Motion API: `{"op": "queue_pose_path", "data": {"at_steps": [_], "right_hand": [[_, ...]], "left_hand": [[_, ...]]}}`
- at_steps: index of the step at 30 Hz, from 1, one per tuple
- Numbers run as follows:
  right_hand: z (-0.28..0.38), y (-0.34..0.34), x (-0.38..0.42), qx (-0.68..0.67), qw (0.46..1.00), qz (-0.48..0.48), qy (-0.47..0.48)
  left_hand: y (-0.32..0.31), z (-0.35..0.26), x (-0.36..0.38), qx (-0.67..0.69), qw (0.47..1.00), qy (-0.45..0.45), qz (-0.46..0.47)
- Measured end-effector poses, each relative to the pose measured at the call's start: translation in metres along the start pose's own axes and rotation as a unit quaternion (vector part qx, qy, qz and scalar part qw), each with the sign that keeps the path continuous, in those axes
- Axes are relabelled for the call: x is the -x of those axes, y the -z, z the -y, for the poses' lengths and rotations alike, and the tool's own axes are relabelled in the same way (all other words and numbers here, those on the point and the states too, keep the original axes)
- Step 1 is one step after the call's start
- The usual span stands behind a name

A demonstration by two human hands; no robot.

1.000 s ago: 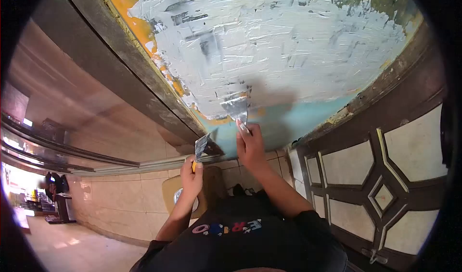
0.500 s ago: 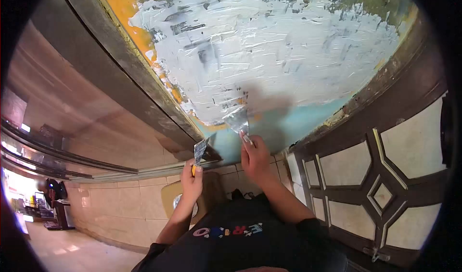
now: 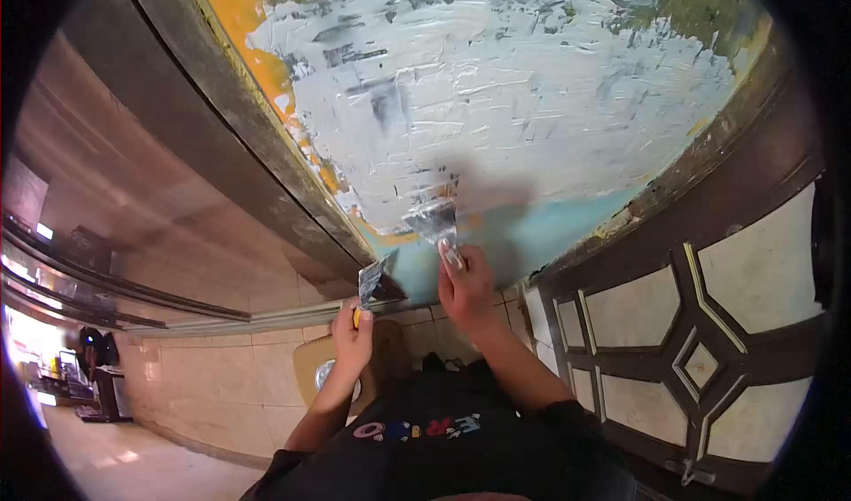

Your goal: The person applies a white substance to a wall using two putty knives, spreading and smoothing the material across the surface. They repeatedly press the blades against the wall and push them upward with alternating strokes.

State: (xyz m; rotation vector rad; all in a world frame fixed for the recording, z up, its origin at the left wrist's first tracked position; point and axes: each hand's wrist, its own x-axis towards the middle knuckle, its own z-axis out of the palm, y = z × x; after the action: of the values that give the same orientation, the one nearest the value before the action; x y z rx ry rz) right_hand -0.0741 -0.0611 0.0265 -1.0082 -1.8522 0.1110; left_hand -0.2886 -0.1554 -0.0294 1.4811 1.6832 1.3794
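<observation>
My right hand (image 3: 466,287) is closed round the handle of a wide putty knife (image 3: 433,221). Its blade lies against the lower part of the wall (image 3: 567,102), where white putty borders bare pale-blue and orange paint. My left hand (image 3: 353,331) grips a second, smaller putty knife (image 3: 372,277) by its yellow handle, with the blade pointing up and smeared with grey-white putty. That blade is near the lower left corner of the wall panel, beside the frame. The putty is ridged and streaked, with dark patches showing through.
A dark wooden frame (image 3: 239,138) with glossy panelling runs along the left. To the right stands a dark door (image 3: 700,359) with pale panels and a latch. Below my left arm is a tan stool or box (image 3: 310,359) holding a round metal item. Tiled floor extends lower left.
The right hand and its putty knife have shifted slightly left along the putty's lower edge, the blade turning a little flatter. The left hand has barely moved.
</observation>
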Motion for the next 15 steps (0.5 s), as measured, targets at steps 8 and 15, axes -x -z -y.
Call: {"op": "queue_pose_path", "data": {"at_steps": [8,15], "right_hand": [[-0.022,-0.015,0.025,0.036,0.997,0.060,-0.022],[-0.013,-0.011,-0.013,0.011,1.000,-0.018,0.014]], "left_hand": [[-0.001,-0.006,-0.004,-0.015,0.999,-0.024,0.026],[-0.006,-0.012,-0.005,0.008,0.999,-0.019,0.045]]}}
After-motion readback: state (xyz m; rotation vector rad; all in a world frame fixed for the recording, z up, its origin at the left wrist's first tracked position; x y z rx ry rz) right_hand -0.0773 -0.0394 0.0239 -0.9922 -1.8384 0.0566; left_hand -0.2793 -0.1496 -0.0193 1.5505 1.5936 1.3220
